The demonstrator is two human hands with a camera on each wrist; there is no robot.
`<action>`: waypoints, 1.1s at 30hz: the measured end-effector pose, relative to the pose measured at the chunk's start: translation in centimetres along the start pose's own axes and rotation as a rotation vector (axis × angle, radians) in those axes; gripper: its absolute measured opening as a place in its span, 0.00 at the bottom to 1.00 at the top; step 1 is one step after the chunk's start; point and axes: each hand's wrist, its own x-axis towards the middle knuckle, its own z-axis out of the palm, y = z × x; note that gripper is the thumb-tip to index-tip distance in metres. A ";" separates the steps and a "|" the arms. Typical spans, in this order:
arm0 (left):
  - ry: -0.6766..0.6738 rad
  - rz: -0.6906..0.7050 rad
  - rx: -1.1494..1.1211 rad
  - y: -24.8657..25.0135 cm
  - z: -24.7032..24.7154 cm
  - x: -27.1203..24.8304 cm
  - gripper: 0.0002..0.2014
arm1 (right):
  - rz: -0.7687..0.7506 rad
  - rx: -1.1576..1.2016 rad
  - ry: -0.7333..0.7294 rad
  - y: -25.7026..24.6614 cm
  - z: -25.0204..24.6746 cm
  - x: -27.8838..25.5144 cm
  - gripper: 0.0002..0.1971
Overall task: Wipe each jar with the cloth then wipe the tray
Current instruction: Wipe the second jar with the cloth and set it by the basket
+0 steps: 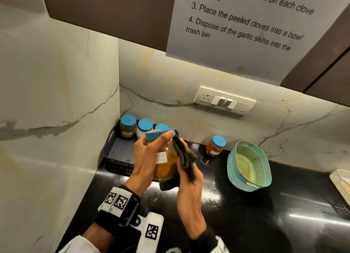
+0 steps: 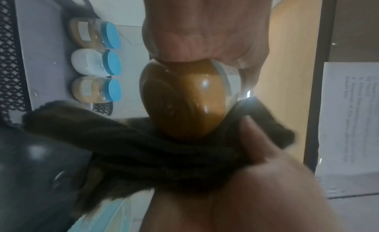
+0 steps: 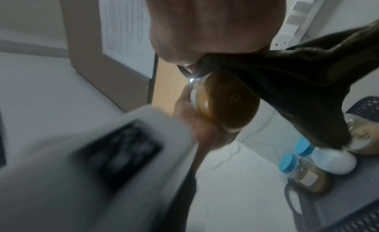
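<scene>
Head view, nearest first: the right hand (image 1: 189,188) holds a bunched dark cloth (image 1: 184,158), fingers curled round it, and presses it against the side and underside of the held jar (image 1: 165,163). The left hand (image 1: 149,154) is wrapped round the upper body of this jar, fingertips reaching its blue lid (image 1: 158,134), and carries it tilted above the black counter (image 1: 246,215), just in front of the tray (image 1: 113,150). The jar is clear with a pale label and orange-brown contents; in the left wrist view its smooth base (image 2: 164,102) shows bright highlights. Likely hazards: the glossy wall may slip in a one-handed hold if cloth pressure exceeds grip, dropping the jar onto the counter; force against the lid could loosen it. Beyond, three blue-lidded jars (image 1: 144,127) stand at the back of the dark, mesh-walled tray, apparently awaiting wiping. One red-filled jar (image 1: 216,145) stands apart on the counter, near a teal basket (image 1: 248,167).
</scene>
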 end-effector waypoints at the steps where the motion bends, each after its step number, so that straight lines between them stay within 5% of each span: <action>1: -0.013 0.015 0.011 0.0 0.3 -0.2 0.27 | 0.051 0.016 0.024 -0.5 0.1 1.3 0.13; 4: -0.056 0.031 0.036 -0.2 1.4 -0.9 0.26 | 0.203 0.089 0.057 -1.9 -0.1 3.9 0.13; 7: -0.047 0.032 0.001 0.4 1.4 -0.2 0.26 | 0.064 0.057 0.067 -1.6 0.2 1.6 0.11; 9: -0.018 0.022 -0.007 0.5 1.0 0.2 0.25 | -0.068 0.002 0.024 -0.8 0.3 0.1 0.22; 14: 0.022 -0.012 0.001 -0.1 1.3 -0.3 0.22 | -0.006 -0.011 -0.024 -1.4 0.0 3.7 0.11; 19: 0.063 -0.057 -0.136 1.1 1.3 0.9 0.26 | -0.272 -0.292 -0.119 0.8 0.8 -0.1 0.30; 22: 0.062 -0.089 -0.191 1.1 0.8 1.1 0.35 | -0.386 -0.457 -0.185 2.2 -0.1 -0.8 0.25; 27: 0.121 -0.149 -0.208 0.4 0.2 0.9 0.34 | -0.424 -0.480 -0.332 2.6 -1.9 -0.3 0.26; 30: 0.172 -0.100 -0.189 0.5 1.4 0.5 0.24 | -0.250 -0.177 -0.204 1.2 -1.0 0.9 0.28; 33: 0.174 -0.018 -0.101 0.6 2.3 -0.3 0.27 | 0.295 0.328 0.078 -1.3 0.1 3.2 0.15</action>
